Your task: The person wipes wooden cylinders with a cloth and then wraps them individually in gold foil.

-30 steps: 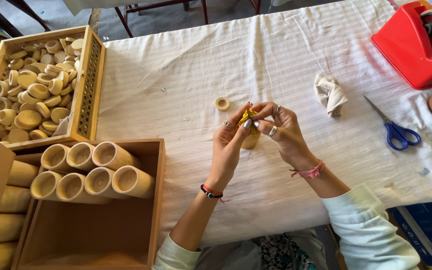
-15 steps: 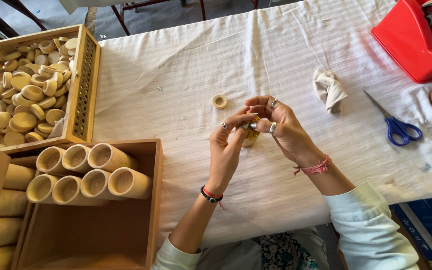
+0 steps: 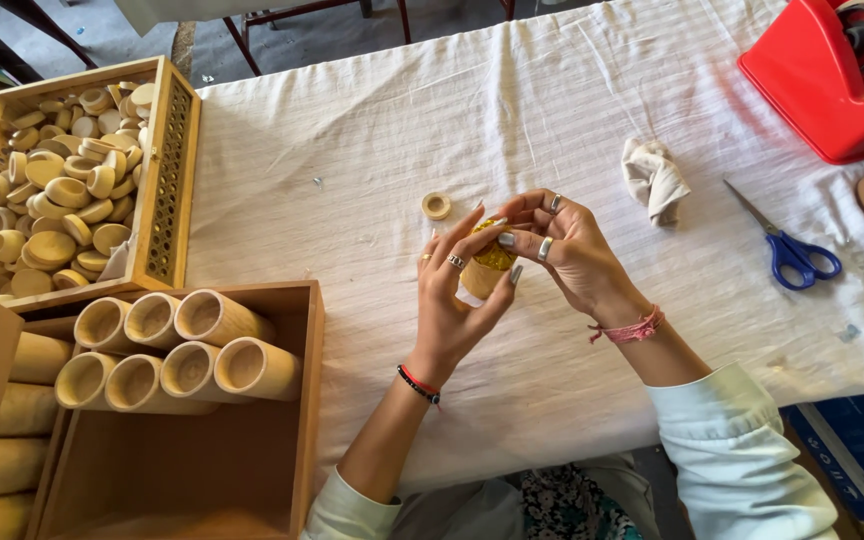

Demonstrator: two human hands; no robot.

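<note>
While I look down from the head view, my left hand [image 3: 457,300] is wrapped around a small wooden tube [image 3: 480,280], holding it upright just above the white-clothed bench [image 3: 352,150]. My right hand [image 3: 562,250] has its fingertips closed on the gold stuffing [image 3: 495,255] at the tube's open top. Both hands meet over the tube, near the bench's middle. A small wooden ring [image 3: 437,206] lies on the cloth just beyond them. A crumpled rag [image 3: 655,178] and blue-handled scissors [image 3: 790,250] lie to the right, near a red tape dispenser [image 3: 824,85]. To the left, a wooden tray [image 3: 167,180] holds round lids, and a wooden box [image 3: 297,400] holds larger tubes.
</note>
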